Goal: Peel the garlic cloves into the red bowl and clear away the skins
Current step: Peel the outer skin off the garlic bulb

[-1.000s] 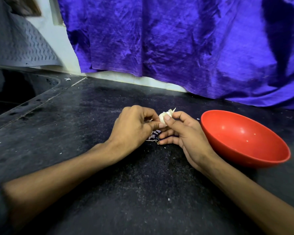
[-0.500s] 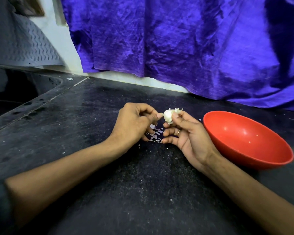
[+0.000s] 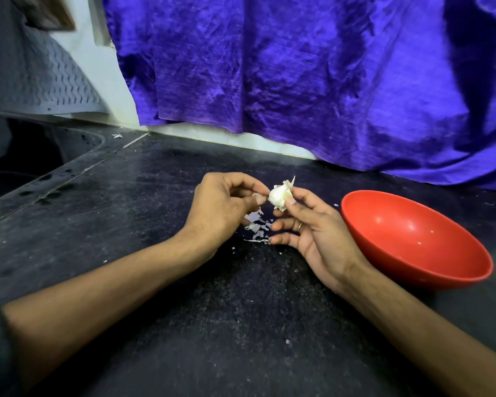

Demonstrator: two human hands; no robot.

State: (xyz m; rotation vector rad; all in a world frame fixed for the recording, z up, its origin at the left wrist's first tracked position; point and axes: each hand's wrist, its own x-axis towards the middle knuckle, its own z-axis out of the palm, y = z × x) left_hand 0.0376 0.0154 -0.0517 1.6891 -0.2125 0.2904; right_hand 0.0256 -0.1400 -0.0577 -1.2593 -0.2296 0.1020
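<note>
- Right hand [image 3: 312, 233] holds a garlic clove [image 3: 279, 196] pinched between thumb and forefinger, raised off the dark surface [image 3: 184, 325]; other fingers loosely spread below, ring on one.
- Clove partly peeled, a flap of papery skin sticking up at its 1 o'clock.
- Left hand [image 3: 221, 207] at 9 o'clock of the clove, fingers curled, thumb and fingertip meeting right at the clove's left edge; cannot tell if they grip skin or only touch.
- Garlic skins [image 3: 257, 226] lie on the surface under and between the two hands, small flakes scattered further toward 6 o'clock.
- Red bowl [image 3: 413, 239] sits at 3 o'clock of the right hand, near the wrist; only tiny specks inside.
- Purple cloth [image 3: 298, 67] hangs at 12 o'clock, behind the surface.
- Sink basin [image 3: 26, 156] at 10 o'clock, grey ribbed mat [image 3: 40, 81] propped above it.
</note>
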